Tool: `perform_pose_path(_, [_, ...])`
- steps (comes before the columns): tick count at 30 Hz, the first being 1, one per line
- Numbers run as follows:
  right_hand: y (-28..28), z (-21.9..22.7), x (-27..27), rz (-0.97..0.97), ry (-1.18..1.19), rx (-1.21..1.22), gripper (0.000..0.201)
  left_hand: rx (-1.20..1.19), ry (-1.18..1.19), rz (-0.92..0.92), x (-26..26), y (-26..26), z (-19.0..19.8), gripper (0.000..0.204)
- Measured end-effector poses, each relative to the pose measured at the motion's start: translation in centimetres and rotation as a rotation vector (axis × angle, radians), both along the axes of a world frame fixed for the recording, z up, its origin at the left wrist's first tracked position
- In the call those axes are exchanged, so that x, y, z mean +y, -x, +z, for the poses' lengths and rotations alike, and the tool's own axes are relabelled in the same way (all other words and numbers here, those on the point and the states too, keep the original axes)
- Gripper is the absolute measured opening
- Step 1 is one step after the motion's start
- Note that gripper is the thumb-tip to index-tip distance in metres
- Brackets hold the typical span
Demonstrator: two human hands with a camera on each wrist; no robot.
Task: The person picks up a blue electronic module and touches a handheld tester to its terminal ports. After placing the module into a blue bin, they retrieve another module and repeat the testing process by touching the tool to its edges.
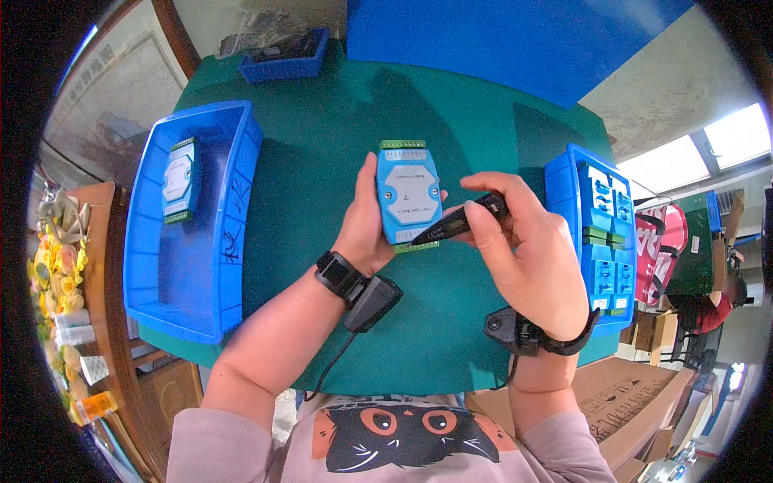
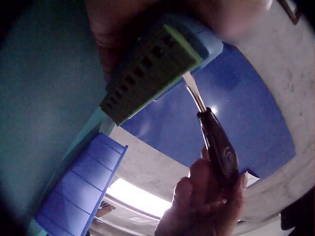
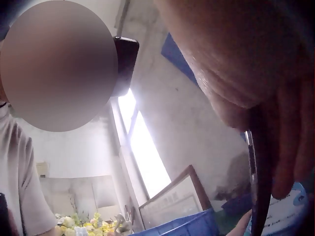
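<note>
A blue module (image 1: 409,193) with a pale label and green terminal strips at both ends is held in the left hand (image 1: 367,217), over the green table. The right hand (image 1: 527,249) grips a black-handled screwdriver (image 1: 459,221), whose front end reaches the module's lower terminal strip. In the left wrist view the metal tip of the screwdriver (image 2: 216,142) meets the corner of the green terminal strip (image 2: 152,73); whether it sits in a screw I cannot tell. The right wrist view shows the dark screwdriver (image 3: 261,172) below the right hand (image 3: 266,93).
At the left a blue bin (image 1: 189,302) holds one similar module (image 1: 179,181). Another blue bin (image 1: 570,189) at the right holds several modules. A small blue basket (image 1: 282,71) with dark items stands at the back left. Cardboard boxes (image 1: 628,402) lie at the lower right.
</note>
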State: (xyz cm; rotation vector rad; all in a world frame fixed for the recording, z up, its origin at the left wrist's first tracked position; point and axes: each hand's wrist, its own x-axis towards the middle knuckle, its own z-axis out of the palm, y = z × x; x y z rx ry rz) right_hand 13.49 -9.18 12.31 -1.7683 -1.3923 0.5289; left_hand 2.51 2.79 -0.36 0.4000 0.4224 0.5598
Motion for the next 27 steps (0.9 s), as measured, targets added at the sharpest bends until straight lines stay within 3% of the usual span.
perform_pose_path(12, [-0.09, -0.23, -0.2, -0.067, -0.018, -0.032, 0.015, 0.003, 0.012, 0.023, -0.18, 0.0, 0.39, 0.066])
perform_pose_path(27, [-0.08, -0.24, -0.09, -0.006, 0.015, -0.023, 0.013, 0.002, -0.002, 0.018, -0.11, -0.01, 0.24, 0.067])
